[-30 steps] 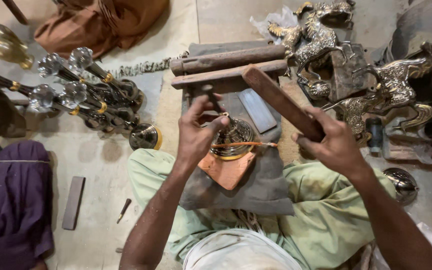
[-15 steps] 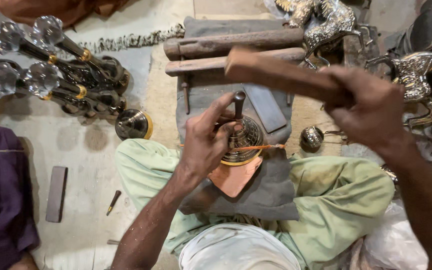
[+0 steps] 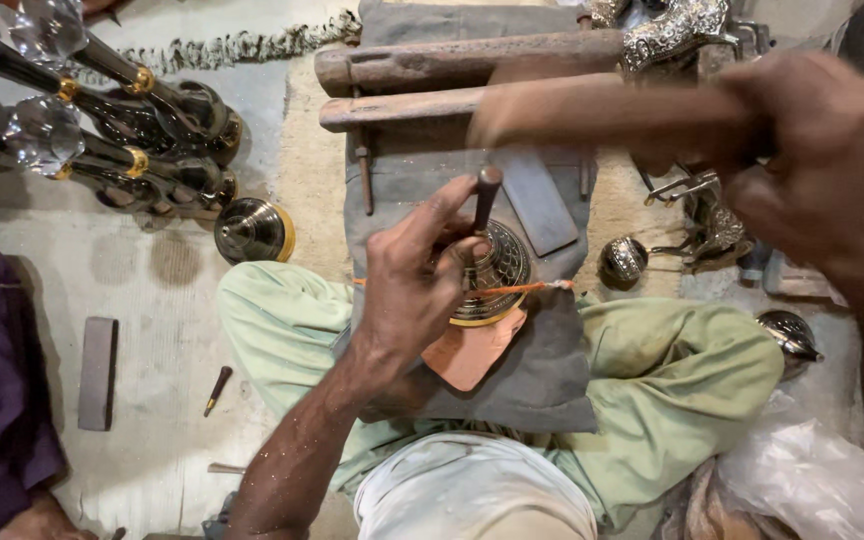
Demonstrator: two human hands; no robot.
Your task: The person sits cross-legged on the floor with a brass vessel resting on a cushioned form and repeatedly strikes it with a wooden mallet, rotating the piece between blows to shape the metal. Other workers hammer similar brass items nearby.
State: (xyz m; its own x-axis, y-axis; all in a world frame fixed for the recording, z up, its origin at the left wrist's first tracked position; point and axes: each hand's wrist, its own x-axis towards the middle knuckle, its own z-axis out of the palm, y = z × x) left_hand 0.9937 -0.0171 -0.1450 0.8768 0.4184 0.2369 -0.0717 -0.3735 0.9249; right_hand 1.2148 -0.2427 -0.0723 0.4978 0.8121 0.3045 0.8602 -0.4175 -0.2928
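The left hand is curled, fingers clamped around a metal punch held upright on the round engraved brass piece — this lies in the lap on grey cloth. The right hand is fisted around a wooden mallet, blurred, raised higher and nearer the camera than half a second ago. A white plastic bag lies crumpled at lower right.
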